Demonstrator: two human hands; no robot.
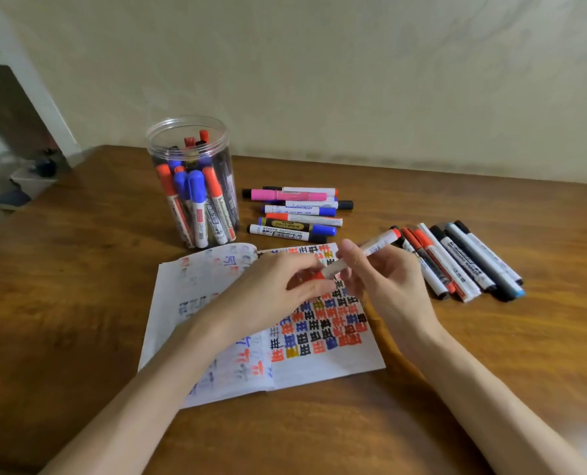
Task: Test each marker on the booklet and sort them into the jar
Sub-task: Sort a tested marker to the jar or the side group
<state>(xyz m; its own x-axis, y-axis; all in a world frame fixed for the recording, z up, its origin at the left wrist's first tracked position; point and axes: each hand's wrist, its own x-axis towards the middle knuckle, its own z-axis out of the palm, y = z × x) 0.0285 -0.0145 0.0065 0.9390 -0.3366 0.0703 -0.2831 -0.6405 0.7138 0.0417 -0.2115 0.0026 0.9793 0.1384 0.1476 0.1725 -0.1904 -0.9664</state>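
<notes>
An open booklet lies on the wooden table, its right page covered with red, blue and black test marks. Above it both hands hold a red-and-white marker. My right hand grips the white barrel. My left hand pinches the red cap end. A clear plastic jar behind the booklet stands upright and holds several red, blue and black markers.
A pile of several markers, one pink, lies right of the jar. A second row of markers lies at the right of the booklet. The wall runs close behind the table's back edge.
</notes>
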